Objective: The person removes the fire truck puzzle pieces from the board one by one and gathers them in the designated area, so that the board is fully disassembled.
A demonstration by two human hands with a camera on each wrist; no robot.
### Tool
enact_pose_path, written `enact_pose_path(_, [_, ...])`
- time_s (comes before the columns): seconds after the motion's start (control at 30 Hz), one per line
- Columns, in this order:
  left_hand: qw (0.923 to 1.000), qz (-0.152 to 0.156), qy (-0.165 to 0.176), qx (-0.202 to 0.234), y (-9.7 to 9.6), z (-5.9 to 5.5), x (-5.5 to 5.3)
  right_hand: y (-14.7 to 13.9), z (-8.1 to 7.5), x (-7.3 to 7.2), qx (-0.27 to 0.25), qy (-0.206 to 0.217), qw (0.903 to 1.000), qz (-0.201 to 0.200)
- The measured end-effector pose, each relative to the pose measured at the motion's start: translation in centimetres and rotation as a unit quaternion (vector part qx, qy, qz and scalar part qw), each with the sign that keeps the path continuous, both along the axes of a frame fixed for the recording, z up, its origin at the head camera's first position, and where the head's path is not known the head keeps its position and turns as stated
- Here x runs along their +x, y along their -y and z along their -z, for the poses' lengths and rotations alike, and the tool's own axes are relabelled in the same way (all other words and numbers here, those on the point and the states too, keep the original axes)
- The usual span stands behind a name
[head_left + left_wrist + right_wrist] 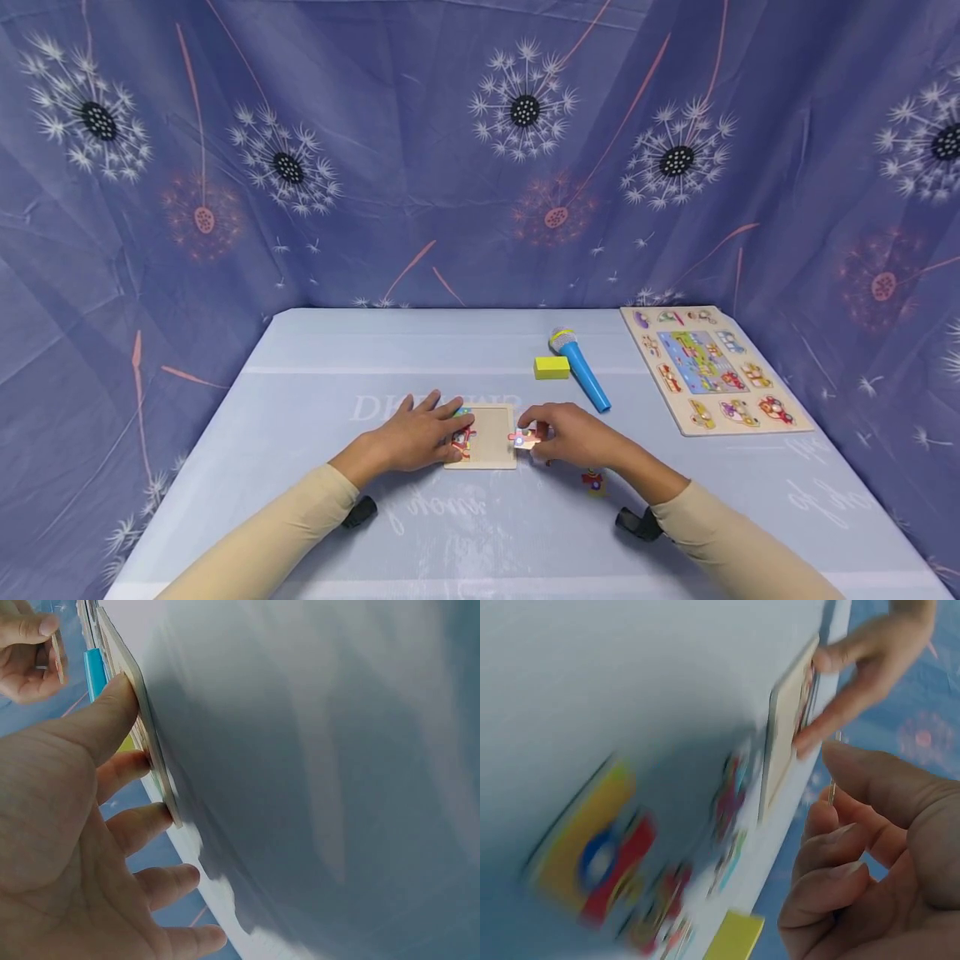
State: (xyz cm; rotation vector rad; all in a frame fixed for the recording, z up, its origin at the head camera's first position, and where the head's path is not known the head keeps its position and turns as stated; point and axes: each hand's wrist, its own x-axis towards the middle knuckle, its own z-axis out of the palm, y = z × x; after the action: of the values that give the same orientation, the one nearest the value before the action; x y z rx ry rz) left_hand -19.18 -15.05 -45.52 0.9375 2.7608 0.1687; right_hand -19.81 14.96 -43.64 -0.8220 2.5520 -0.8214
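Observation:
A small wooden puzzle tray (491, 462) lies on the table, with some colourful pieces (462, 440) along its left side. My left hand (417, 435) rests on the tray's left edge with spread fingers; the left wrist view shows its thumb and some fingertips touching the tray (142, 697). To the right of the tray, my right hand (573, 433) pinches a jigsaw piece (522, 437) between thumb and fingers, held above the table. The right wrist view shows that piece (833, 787) edge-on. Loose jigsaw pieces (594, 482) lie beneath and beside the right hand, blurred in that view.
Beyond the right hand lie a yellow block (552, 368) and a blue toy microphone (587, 375). A larger wooden puzzle board (686, 417) with picture pieces is at the table's back right. A dandelion-print curtain (420, 150) hangs behind the table.

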Motion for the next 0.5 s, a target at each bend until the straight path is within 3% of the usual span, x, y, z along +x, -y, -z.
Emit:
enact_pose_path(0.1, [1.0000, 0.001, 0.001, 0.002, 0.1, 0.0, 0.1, -1.9, -0.1, 0.3, -0.007, 0.005, 0.9999, 0.015])
enact_pose_path(0.27, [1.0000, 0.005, -0.001, 0.005, 0.2, 0.0, 0.1, -4.1, 0.5, 1.3, -0.016, 0.029, 0.9995, 0.001])
enact_pose_path(0.5, [0.9999, 0.008, -0.006, 0.007, 0.1, -0.1, 0.1, -4.7, 1.6, 3.3, 0.004, 0.030, 0.9995, -0.009])
